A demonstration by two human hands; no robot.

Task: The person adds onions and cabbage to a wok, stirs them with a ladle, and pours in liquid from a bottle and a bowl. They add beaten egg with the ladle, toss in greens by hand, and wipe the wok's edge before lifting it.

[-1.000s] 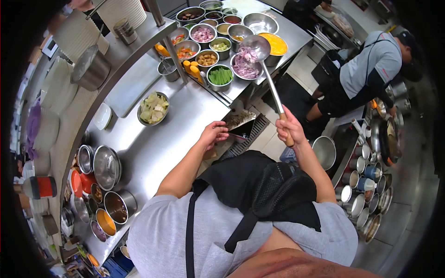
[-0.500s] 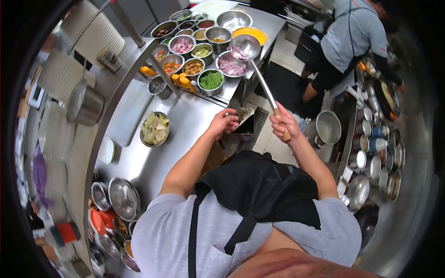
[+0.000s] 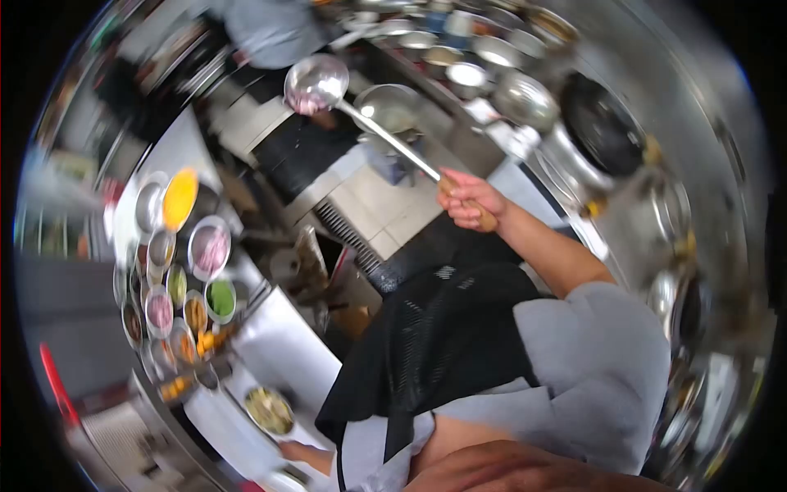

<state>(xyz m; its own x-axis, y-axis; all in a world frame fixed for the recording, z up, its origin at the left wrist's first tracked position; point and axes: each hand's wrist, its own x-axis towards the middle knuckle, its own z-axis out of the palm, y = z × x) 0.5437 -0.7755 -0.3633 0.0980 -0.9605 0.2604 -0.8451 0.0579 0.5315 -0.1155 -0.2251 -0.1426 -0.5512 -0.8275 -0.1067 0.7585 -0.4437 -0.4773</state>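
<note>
My right hand is closed around the wooden handle of a long metal ladle. The ladle reaches up and to the left over the floor, with chopped purple onion in its scoop. At the lower left, part of my left hand shows, blurred, with its fingers not readable. Nearest to it stands a metal bowl of chopped pale-green leaves on the steel counter. Whether the left hand touches anything cannot be made out.
Metal bowls of cut ingredients, including onion and green pieces, crowd the counter at left. A person in a grey shirt stands at the top. A large pot is beyond the ladle; a black wok lies at right.
My view has swung right, toward the wok side. The ladle has left the onion bowl and is now over the floor, onion in its scoop. My left hand has dropped to the lower left.
</note>
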